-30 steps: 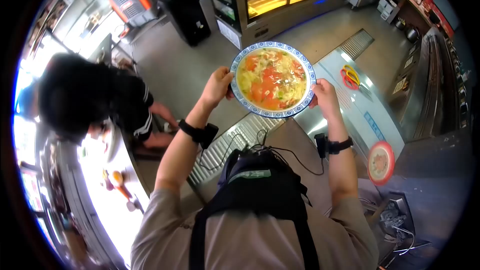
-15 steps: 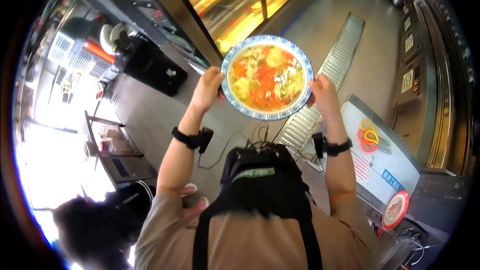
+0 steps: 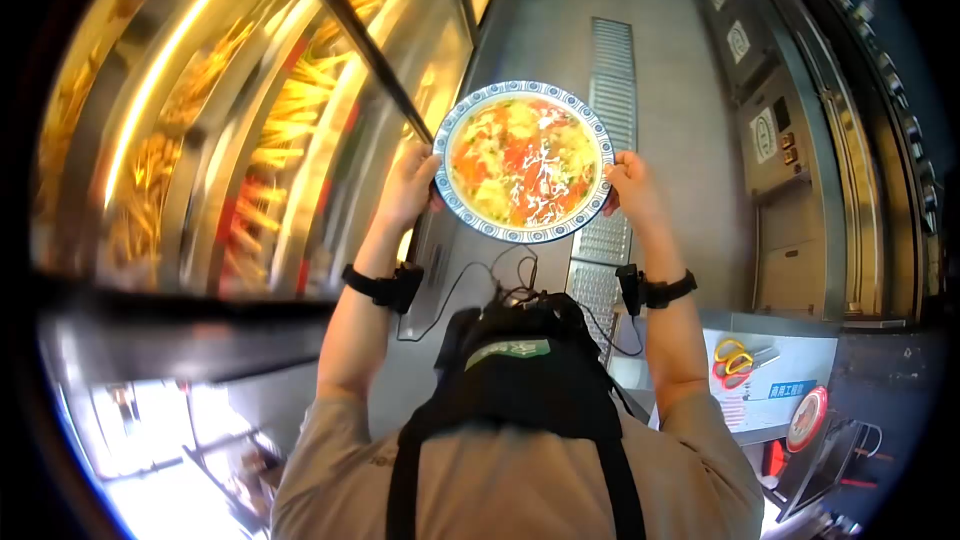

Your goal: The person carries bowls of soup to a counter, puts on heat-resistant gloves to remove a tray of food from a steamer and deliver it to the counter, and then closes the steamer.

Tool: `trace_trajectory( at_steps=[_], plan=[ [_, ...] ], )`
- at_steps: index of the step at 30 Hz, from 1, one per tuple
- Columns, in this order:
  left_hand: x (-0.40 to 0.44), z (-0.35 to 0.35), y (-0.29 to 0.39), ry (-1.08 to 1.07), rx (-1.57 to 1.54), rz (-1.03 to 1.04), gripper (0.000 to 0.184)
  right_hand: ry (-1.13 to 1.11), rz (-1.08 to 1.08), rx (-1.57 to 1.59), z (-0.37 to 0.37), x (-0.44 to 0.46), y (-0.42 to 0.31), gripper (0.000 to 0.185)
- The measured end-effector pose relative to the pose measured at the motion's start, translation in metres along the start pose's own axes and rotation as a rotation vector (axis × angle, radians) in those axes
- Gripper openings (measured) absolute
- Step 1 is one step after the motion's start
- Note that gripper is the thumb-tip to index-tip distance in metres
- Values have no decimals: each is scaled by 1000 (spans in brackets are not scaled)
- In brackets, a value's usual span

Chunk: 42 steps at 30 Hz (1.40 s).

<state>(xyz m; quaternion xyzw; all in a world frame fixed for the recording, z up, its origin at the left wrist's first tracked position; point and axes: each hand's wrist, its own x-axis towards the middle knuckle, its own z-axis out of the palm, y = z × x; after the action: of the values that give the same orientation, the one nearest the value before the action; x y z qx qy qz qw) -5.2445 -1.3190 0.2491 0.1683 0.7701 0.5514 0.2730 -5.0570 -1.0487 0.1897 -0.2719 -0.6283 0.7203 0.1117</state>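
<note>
A round bowl (image 3: pixel 523 233) with a blue and white patterned rim is held out in front of my chest. Soup (image 3: pixel 520 162) with red pieces, pale yellow egg-like shreds and green bits fills it. My left hand (image 3: pixel 408 183) grips the rim on the left side. On the opposite side, my right hand (image 3: pixel 632 186) grips the rim, fingers partly hidden under it. The bowl looks about level. Each wrist wears a black strap with a small device, and cables run between them near my apron.
A lit glass-fronted cabinet (image 3: pixel 290 110) with shelves of skewers stands close on the left. A metal floor grate (image 3: pixel 612 80) runs ahead. Steel cooking equipment (image 3: pixel 775 130) lines the right. Scissors (image 3: pixel 735 360) lie on a white surface (image 3: pixel 800 352) at lower right, beside a red-rimmed round object (image 3: pixel 807 418).
The view has turned rightward along the aisle, and the cabinet now fills the left side. The other person has left view. Both hands still hold the bowl.
</note>
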Motion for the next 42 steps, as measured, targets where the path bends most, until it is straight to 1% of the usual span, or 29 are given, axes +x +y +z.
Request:
trace_trajectory(
  at_steps=[1, 4, 5, 7, 8, 9, 10, 11, 12, 13, 14, 15, 17, 21, 23, 25, 27, 28, 29, 31, 33, 35, 36, 39, 41, 42],
  plan=[
    [-17, 23, 18, 1, 24, 31, 21, 5, -33, 22, -26, -17, -7, 16],
    [77, 30, 44, -56, 15, 35, 23, 41, -19, 74, -43, 51, -34, 15],
    [110, 34, 55, -38, 43, 21, 23, 72, -27, 80, -47, 80, -41, 15],
    [189, 39, 69, -94, -3, 58, 22, 95, -43, 68, -61, 144, -57, 15],
    [218, 43, 65, -113, -17, 85, 21, 102, -66, 17, -68, 168, -61, 15],
    [253, 49, 67, -93, 3, 101, 21, 112, -67, 16, -76, 194, -58, 15],
    [278, 52, 68, -105, 13, 112, 21, 129, -102, 13, -82, 220, -57, 14],
    [331, 56, 90, -127, 27, 151, 21, 164, -161, 13, -96, 273, -79, 14],
    [354, 62, 103, -102, 13, 94, 21, 189, -136, 27, -99, 294, -92, 13],
    [382, 61, 102, -145, 6, 130, 21, 172, -138, -28, -106, 318, -91, 13],
    [411, 63, 107, -148, 28, 123, 20, 158, -137, -83, -115, 350, -94, 13],
    [400, 77, 122, -107, 50, 94, 18, 149, -196, -88, -128, 348, -103, 13],
    [459, 96, 147, -153, 48, 81, 17, 167, -95, 8, -149, 397, -119, 14],
    [609, 129, 198, -181, 63, 68, 17, 172, -89, 40, -201, 538, -159, 14],
    [676, 166, 224, -229, 16, 109, 17, 206, -124, 10, -247, 591, -178, 13],
    [761, 193, 258, -254, 37, 132, 18, 233, -99, 30, -279, 653, -202, 13],
    [853, 219, 294, -273, 87, 112, 18, 280, -126, 33, -316, 741, -240, 13],
    [894, 229, 309, -288, 55, 126, 17, 292, -112, 30, -330, 774, -253, 14],
    [907, 239, 307, -287, 47, 148, 17, 299, -124, 16, -340, 789, -253, 14],
    [974, 257, 336, -283, 74, 114, 17, 316, -121, 11, -368, 858, -273, 14],
    [1059, 276, 355, -295, 68, 129, 16, 322, -98, 0, -397, 935, -287, 14],
    [1143, 296, 372, -293, 66, 134, 16, 287, -141, 43, -428, 1015, -302, 14],
    [1168, 292, 360, -291, 53, 141, 17, 282, -140, 35, -424, 1039, -291, 14],
    [1288, 319, 383, -265, 37, 169, 17, 250, -185, 44, -461, 1167, -314, 13],
    [1378, 335, 396, -252, 23, 178, 18, 237, -196, -15, -490, 1259, -334, 13],
    [1417, 343, 405, -247, 26, 150, 18, 227, -196, -15, -502, 1299, -345, 13]
  ],
)
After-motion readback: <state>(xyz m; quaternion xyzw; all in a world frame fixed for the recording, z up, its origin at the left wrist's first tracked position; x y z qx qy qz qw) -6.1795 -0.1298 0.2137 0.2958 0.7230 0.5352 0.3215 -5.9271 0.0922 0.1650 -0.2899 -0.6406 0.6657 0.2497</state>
